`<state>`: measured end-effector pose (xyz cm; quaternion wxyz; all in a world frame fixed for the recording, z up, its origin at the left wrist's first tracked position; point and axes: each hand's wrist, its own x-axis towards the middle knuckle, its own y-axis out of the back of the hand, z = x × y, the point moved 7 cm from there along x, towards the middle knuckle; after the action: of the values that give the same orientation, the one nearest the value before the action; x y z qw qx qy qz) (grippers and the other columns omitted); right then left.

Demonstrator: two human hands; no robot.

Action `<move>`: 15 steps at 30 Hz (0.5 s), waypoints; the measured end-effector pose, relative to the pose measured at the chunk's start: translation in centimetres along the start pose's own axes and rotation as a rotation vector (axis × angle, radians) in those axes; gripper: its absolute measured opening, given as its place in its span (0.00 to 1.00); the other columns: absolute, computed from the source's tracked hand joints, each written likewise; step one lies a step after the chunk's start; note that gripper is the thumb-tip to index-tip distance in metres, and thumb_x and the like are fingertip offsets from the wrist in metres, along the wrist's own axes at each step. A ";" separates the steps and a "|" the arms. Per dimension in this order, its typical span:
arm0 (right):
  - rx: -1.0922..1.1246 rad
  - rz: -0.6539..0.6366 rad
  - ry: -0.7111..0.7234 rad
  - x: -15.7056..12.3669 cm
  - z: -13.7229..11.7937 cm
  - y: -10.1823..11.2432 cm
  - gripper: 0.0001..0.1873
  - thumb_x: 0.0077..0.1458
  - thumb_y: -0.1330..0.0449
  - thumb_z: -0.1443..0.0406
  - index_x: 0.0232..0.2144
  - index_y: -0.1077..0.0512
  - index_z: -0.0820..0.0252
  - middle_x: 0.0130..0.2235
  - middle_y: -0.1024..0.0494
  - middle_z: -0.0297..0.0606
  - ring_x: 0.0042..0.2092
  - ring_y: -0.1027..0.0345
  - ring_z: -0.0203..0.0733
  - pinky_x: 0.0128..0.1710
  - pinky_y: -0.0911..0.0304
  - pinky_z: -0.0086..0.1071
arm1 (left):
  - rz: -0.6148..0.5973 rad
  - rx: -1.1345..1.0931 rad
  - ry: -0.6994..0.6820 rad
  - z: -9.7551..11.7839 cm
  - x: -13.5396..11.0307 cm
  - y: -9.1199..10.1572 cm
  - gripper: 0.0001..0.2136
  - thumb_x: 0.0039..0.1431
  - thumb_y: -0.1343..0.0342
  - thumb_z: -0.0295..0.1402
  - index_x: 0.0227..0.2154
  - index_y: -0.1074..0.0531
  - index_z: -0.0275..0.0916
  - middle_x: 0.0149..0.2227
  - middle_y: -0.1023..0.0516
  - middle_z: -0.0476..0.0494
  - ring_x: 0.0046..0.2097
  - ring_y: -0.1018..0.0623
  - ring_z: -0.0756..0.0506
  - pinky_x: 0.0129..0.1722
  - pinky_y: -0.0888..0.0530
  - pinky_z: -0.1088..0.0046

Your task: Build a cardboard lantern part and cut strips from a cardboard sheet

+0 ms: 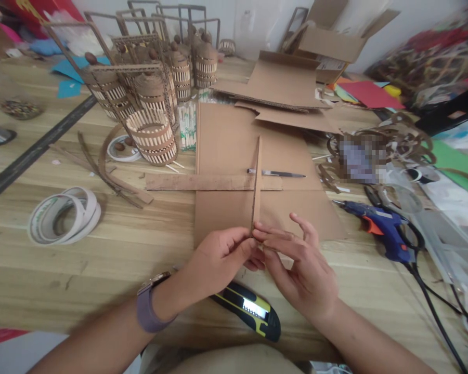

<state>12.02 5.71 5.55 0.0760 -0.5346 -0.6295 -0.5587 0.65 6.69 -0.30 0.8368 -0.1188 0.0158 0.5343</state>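
Note:
A narrow cardboard strip [258, 182] points away from me, its near end pinched between the fingers of both hands. My left hand [228, 257] grips that end from the left, thumb on top. From the other side, my right hand [296, 259] closes thumb and fingers on the same end, its little finger raised. Beneath the strip lie a large cardboard sheet [222, 218], a flat cardboard strip [203, 182] set crosswise, and a pen [284, 173]. A yellow and black utility knife [253, 309] lies on the table just below my hands.
White tape rings [64, 218] lie at left. Behind them stand a slatted cylinder [152, 137] and several lantern-like pieces [148, 88] with tall handles. A blue glue gun [386, 228] and its cable lie at right. Cut cardboard [284, 78] and a carton [331, 41] are at the back.

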 end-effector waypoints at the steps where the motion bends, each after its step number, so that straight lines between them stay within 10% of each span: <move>1: -0.010 -0.006 -0.001 0.0 0.0 -0.1 0.12 0.57 0.41 0.75 0.40 0.32 0.54 0.39 0.16 0.36 0.43 0.20 0.43 0.63 0.45 0.46 | 0.012 0.030 -0.002 0.0 0.0 0.1 0.14 0.67 0.51 0.40 0.35 0.27 0.35 0.31 0.22 0.46 0.34 0.22 0.49 0.37 0.25 0.74; 15: -0.006 -0.007 -0.042 0.1 0.1 0.1 0.12 0.56 0.41 0.75 0.39 0.30 0.54 0.39 0.15 0.34 0.43 0.20 0.43 0.62 0.45 0.47 | 0.048 0.142 -0.023 0.6 -0.5 0.1 0.13 0.67 0.52 0.37 0.32 0.27 0.36 0.30 0.21 0.46 0.33 0.20 0.48 0.35 0.23 0.75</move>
<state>12.11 5.85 5.66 0.0592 -0.5442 -0.6312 -0.5495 0.28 6.40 0.37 0.8303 -0.0524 0.0469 0.5529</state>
